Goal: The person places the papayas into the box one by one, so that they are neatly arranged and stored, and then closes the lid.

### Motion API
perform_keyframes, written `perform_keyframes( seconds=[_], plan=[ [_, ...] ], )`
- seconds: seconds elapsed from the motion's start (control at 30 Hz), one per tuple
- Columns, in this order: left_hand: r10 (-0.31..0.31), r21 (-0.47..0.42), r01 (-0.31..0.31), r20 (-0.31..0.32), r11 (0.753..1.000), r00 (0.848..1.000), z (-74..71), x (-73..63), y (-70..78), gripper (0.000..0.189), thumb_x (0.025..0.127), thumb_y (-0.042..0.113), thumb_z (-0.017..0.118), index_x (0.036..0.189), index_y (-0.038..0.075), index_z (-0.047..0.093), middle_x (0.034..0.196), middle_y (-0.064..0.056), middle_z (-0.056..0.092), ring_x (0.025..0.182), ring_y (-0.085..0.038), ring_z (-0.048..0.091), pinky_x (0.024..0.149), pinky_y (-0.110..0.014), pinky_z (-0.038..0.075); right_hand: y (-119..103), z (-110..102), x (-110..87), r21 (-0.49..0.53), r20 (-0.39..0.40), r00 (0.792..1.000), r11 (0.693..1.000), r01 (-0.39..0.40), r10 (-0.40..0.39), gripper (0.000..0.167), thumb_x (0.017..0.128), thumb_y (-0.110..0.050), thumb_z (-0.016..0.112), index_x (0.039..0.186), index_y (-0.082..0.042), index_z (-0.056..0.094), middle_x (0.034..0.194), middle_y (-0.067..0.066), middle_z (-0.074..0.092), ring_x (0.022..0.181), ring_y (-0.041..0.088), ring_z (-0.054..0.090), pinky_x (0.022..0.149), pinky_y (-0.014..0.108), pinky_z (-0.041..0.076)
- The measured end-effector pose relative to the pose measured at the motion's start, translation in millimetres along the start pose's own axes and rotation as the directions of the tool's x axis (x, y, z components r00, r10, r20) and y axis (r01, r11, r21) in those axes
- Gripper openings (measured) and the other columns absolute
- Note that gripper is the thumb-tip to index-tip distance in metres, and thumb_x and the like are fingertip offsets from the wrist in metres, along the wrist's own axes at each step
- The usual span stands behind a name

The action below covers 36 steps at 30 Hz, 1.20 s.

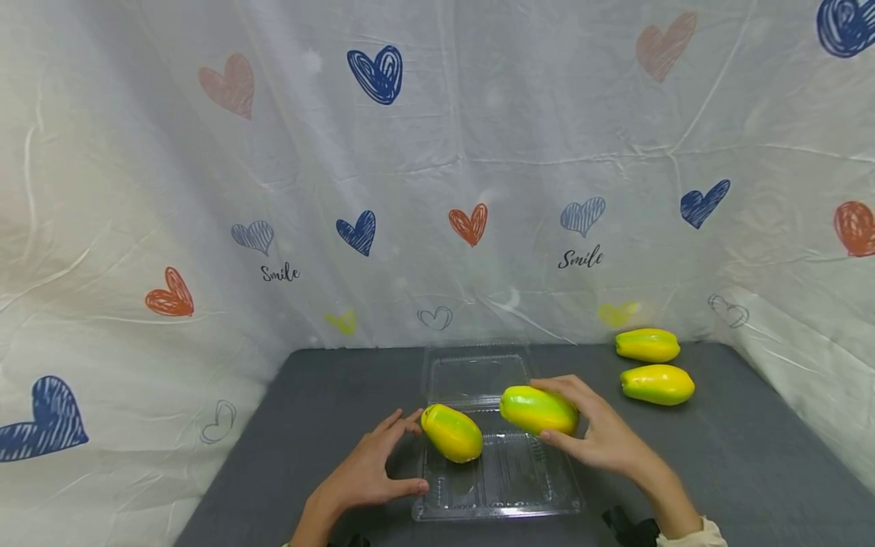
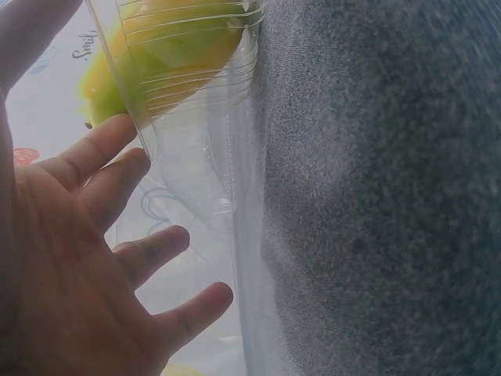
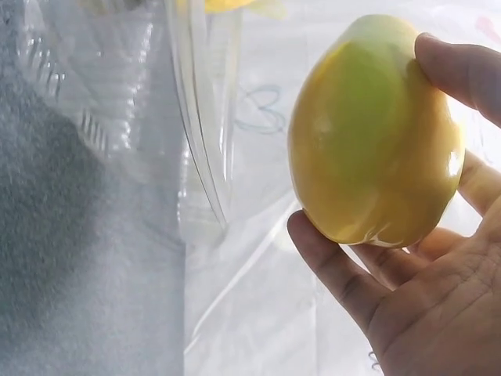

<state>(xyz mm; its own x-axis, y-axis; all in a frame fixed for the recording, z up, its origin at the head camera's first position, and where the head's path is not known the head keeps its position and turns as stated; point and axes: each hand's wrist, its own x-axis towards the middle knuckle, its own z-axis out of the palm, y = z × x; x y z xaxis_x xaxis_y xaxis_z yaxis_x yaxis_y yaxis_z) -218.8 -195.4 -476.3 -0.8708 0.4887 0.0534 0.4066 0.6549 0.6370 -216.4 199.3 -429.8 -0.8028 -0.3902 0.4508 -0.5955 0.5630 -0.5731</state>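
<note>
A clear plastic clamshell container (image 1: 502, 482) lies with its lid (image 1: 478, 377) folded back on the dark table. One yellow-green papaya (image 1: 453, 434) rests in the left part of its base, seen through the clear wall in the left wrist view. My left hand (image 1: 372, 467) is beside that papaya, fingers spread and the thumb near the container's left rim; its fingertips are at the wall. Over the right part of the container, my right hand (image 1: 598, 429) grips a second papaya (image 3: 372, 133) between thumb and fingers, holding it above the base.
Two more papayas, one (image 1: 647, 345) behind the other (image 1: 658, 384), lie at the back right of the grey table (image 1: 342, 395). A white curtain (image 1: 410, 167) printed with hearts hangs behind the table and along its sides.
</note>
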Motion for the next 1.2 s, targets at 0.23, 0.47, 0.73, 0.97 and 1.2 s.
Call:
perform_keyframes(
  seconds=[0.23, 0.47, 0.73, 0.97, 1.2],
  plan=[
    [-0.005, -0.006, 0.005, 0.002, 1.0, 1.0, -0.3, 0.2, 0.6, 0.065, 0.084, 0.058, 0.077, 0.137, 0.027, 0.053, 0.168, 0.01, 0.029, 0.158, -0.04, 0.017, 0.108, -0.085, 0.018, 0, 10, 1.9, 0.022, -0.012, 1.0, 1.0, 0.0, 0.0, 0.066, 0.085, -0.029, 0.084, 0.145, -0.028, 0.054, 0.131, -0.002, 0.059, 0.106, 0.007, 0.057, 0.086, 0.031, 0.053],
    [-0.004, 0.0, 0.004, -0.002, 1.0, 1.0, 0.1, 0.8, 0.5, 0.066, 0.083, 0.059, 0.077, 0.136, 0.028, 0.053, 0.168, 0.01, 0.029, 0.158, -0.04, 0.018, 0.108, -0.085, 0.018, 4, 22, 4.0, 0.057, -0.01, 1.0, 0.998, -0.002, 0.002, 0.065, 0.084, -0.031, 0.085, 0.142, -0.021, 0.057, 0.129, -0.003, 0.06, 0.106, 0.007, 0.058, 0.086, 0.03, 0.052],
    [-0.001, -0.001, 0.001, -0.005, 1.0, 1.0, 0.0, 0.4, 0.2, 0.066, 0.084, 0.058, 0.077, 0.136, 0.027, 0.053, 0.168, 0.009, 0.029, 0.157, -0.04, 0.018, 0.108, -0.085, 0.018, 7, 34, 4.6, 0.074, -0.009, 0.999, 0.997, -0.038, 0.038, 0.063, 0.086, -0.035, 0.083, 0.142, -0.025, 0.057, 0.13, -0.004, 0.061, 0.109, 0.011, 0.059, 0.087, 0.032, 0.054],
    [0.002, 0.0, -0.002, -0.003, 1.0, 1.0, -0.2, 0.7, 0.0, 0.066, 0.084, 0.058, 0.077, 0.136, 0.027, 0.053, 0.168, 0.007, 0.03, 0.157, -0.041, 0.018, 0.107, -0.085, 0.019, 12, 48, 5.2, 0.025, -0.027, 0.998, 0.998, -0.058, 0.059, 0.066, 0.081, -0.035, 0.087, 0.139, -0.021, 0.06, 0.132, -0.007, 0.064, 0.119, 0.019, 0.057, 0.098, 0.048, 0.043],
    [0.004, -0.001, -0.004, 0.001, 1.0, 1.0, 0.1, 0.9, 0.2, 0.066, 0.084, 0.058, 0.077, 0.137, 0.027, 0.053, 0.168, 0.007, 0.029, 0.158, -0.04, 0.017, 0.108, -0.085, 0.018, 14, 59, 4.0, -0.031, -0.067, 0.997, 0.998, -0.045, 0.043, 0.068, 0.074, -0.033, 0.091, 0.136, -0.024, 0.063, 0.131, -0.007, 0.067, 0.117, 0.017, 0.053, 0.092, 0.038, 0.032]
  ],
)
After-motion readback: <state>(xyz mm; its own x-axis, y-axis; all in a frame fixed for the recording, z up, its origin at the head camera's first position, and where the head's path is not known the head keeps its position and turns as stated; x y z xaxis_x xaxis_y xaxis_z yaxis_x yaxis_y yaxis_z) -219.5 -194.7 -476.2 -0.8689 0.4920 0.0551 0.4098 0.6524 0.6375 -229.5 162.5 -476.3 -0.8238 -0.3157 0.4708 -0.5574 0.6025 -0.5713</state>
